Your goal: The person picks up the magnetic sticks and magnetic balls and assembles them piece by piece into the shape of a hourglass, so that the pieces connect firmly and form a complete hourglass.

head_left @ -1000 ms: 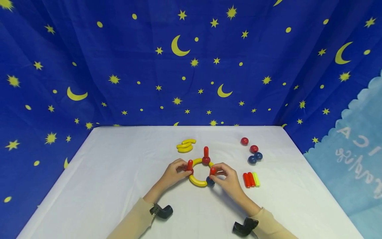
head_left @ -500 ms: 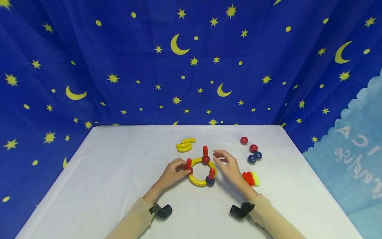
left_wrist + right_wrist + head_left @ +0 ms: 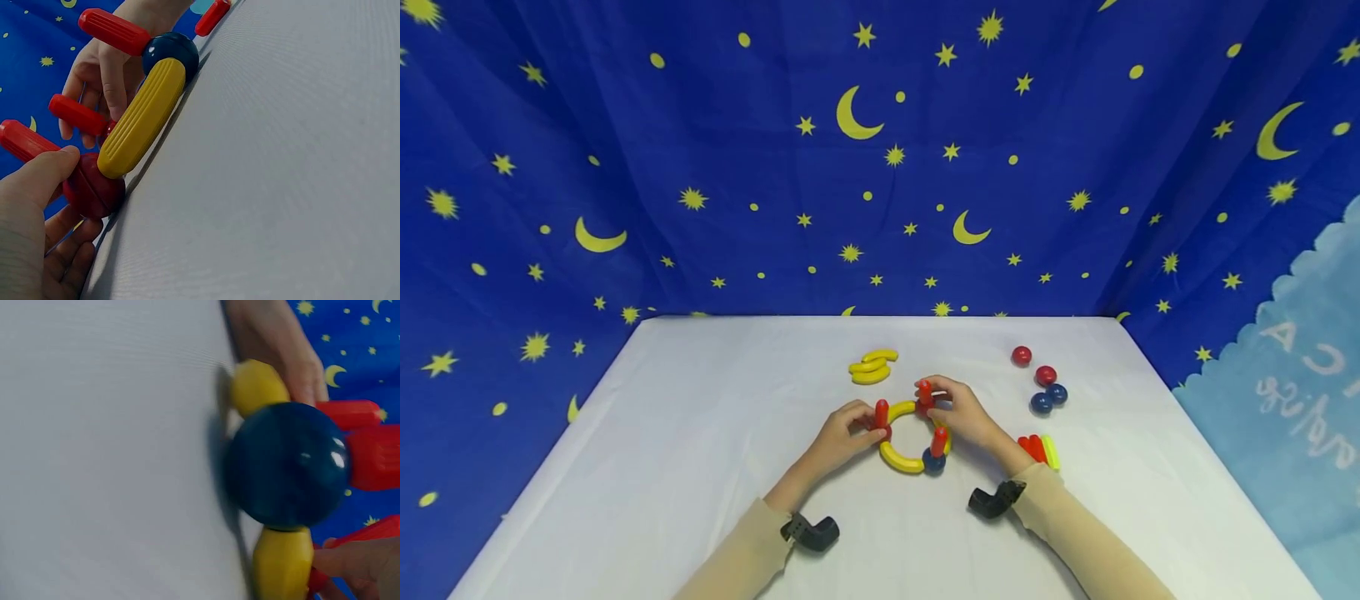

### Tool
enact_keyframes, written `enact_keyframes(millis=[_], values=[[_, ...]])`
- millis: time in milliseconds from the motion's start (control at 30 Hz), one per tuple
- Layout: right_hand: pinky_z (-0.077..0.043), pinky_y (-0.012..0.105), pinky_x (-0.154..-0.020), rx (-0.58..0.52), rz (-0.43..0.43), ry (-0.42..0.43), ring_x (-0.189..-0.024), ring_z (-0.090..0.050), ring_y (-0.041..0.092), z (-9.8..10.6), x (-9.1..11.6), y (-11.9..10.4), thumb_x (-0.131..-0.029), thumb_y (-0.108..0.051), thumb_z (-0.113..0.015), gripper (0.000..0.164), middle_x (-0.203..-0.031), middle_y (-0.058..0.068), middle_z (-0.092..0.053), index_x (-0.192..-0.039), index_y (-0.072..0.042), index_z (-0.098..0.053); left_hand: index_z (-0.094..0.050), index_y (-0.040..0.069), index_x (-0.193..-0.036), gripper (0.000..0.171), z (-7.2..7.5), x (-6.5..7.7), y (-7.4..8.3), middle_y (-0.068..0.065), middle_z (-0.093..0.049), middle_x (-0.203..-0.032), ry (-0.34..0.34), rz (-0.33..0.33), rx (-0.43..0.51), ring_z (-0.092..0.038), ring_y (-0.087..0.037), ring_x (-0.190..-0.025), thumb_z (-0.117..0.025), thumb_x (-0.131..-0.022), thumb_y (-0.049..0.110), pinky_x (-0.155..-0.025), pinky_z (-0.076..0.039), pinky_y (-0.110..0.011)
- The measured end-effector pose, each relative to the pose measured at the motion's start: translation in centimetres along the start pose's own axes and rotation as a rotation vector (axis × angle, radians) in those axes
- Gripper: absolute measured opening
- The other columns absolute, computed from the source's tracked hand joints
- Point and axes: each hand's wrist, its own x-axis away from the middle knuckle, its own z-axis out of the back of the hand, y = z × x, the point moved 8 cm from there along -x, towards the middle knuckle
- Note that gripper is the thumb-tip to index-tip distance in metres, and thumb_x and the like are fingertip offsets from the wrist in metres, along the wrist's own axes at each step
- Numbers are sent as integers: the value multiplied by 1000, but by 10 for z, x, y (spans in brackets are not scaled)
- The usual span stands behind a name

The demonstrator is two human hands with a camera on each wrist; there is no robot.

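A ring of yellow curved sticks [image 3: 901,460] and balls lies on the white table. Three red rods [image 3: 939,440] stand upright on its balls. My left hand [image 3: 841,435] grips the left red ball [image 3: 90,190], thumb on top near its rod and fingers behind it. At the back of the ring my right hand [image 3: 961,412] holds the red ball at the base of the back rod [image 3: 926,392], its fingers partly hidden behind. The dark blue ball [image 3: 284,462] at front right has no hand on it.
Loose yellow curved sticks [image 3: 870,377] lie behind the ring. Two red balls [image 3: 1022,356] and two blue balls [image 3: 1041,403] sit at the back right. Red rods [image 3: 1036,450] and a yellow-green rod [image 3: 1050,452] lie beside my right forearm. A starry blue curtain [image 3: 775,167] surrounds the table.
My right hand let go of the rod on the blue ball, moved away toward the back, and took hold at the back red ball. My left hand stayed on the left red ball.
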Motion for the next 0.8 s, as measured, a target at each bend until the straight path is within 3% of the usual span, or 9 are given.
enact_keyframes(millis=[200, 433, 667, 800], values=[[-52, 45, -93, -4, -9, 55, -106, -60, 31, 2, 3, -3, -80, 13, -63, 33, -111, 22, -64, -112, 6, -61, -67, 6, -97, 17, 1, -1, 1, -6, -64, -96, -10, 32, 5, -61, -7, -87, -72, -83, 15, -83, -52, -21], [-55, 35, -87, 3, -19, 54, -95, -64, 21, 5, 7, -32, -87, 1, -63, 21, -103, 26, -65, -106, 11, -62, -67, 6, -98, 19, 0, -1, 0, -7, -64, -96, -16, 16, 1, -61, -5, -87, -73, -83, 16, -81, -52, -21], [-54, 40, -89, 38, -20, 87, -101, -63, 31, 8, 5, -15, -89, -7, -64, 28, -108, 22, -67, -113, 8, -61, -68, 6, -98, 18, 0, -1, 1, -6, -64, -95, -11, 2, 6, -60, -5, -85, -73, -83, 14, -79, -52, -20], [-52, 44, -91, 110, 11, 147, -104, -62, 31, 25, 14, -6, -86, -11, -69, 35, -110, 17, -68, -118, 2, -62, -68, 7, -97, 17, -1, -2, 0, -6, -64, -95, -13, 3, 0, -61, -6, -86, -73, -83, 15, -79, -52, -20]])
